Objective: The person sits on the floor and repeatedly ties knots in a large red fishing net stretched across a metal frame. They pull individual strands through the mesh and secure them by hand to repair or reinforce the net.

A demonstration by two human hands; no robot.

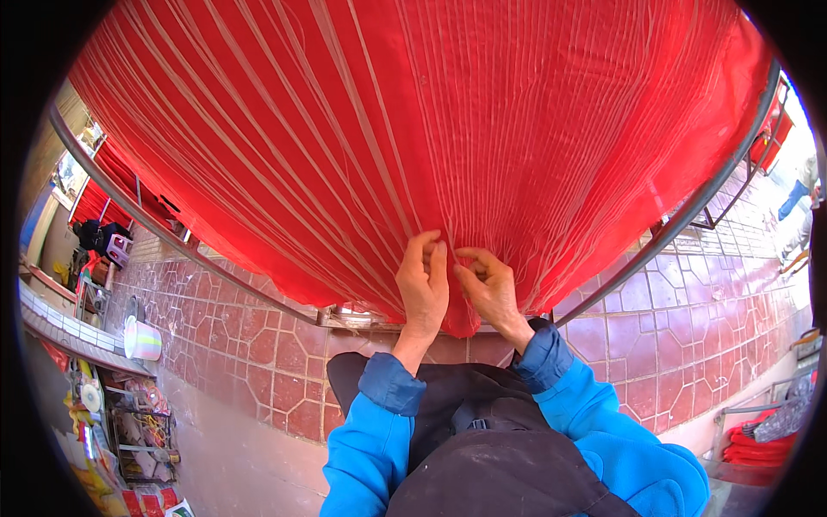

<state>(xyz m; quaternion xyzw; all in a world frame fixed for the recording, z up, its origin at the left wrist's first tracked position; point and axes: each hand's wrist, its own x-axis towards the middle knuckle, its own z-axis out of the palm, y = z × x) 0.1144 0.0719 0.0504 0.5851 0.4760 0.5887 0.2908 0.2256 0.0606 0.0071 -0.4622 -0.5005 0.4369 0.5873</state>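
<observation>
A broad sheet of red cloth (362, 103) is stretched on a curved metal frame (715, 191), with many thin pale threads (508, 121) running over it toward the near edge, where they converge. My left hand (422, 280) is at the lower middle of the cloth, fingertips curled together on some of the threads. Just right of it, my right hand (488, 290) has its thumb and forefinger closed on threads, the other fingers curled. The exact strands between the fingertips are too fine to make out.
Red floor tiles (629, 345) lie below. At left are a white bucket (142, 339), shelves (138, 431) with small items, and red fabric (108, 189). A person (797, 194) is at the far right; folded red cloth (754, 444) lies at lower right.
</observation>
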